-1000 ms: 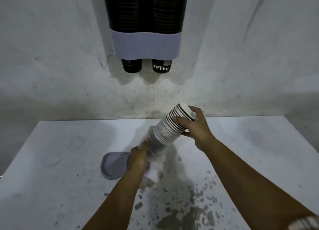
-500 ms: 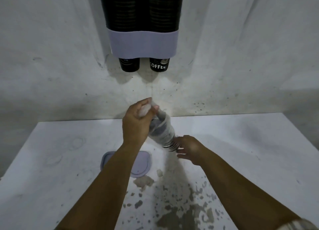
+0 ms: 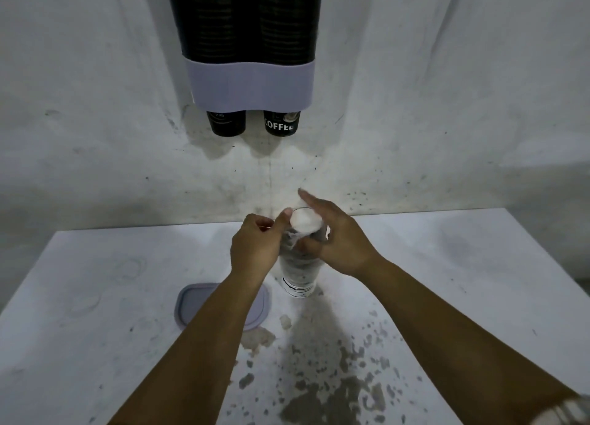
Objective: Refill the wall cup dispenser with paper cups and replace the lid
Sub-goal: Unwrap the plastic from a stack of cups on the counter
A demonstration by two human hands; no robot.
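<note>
A stack of paper cups in a clear plastic sleeve stands upright on the white table, rims down and white base up. My left hand is closed on the sleeve at the stack's top left, thumb against the top cup. My right hand holds the upper right side of the stack with its thumb, fingers stretched over the top. The wall dispenser hangs above: two dark tubes full of cups and a lavender band, with two black cups poking out below. Its lavender lid lies flat on the table, partly under my left forearm.
The table butts against a stained white wall. Dark chipped patches mark the table's near middle. The table's right edge drops off beside a darker gap.
The cup stack went from tilted in the air to standing upright on the table. Both hands moved to its top end, and the view tilted slightly down.
</note>
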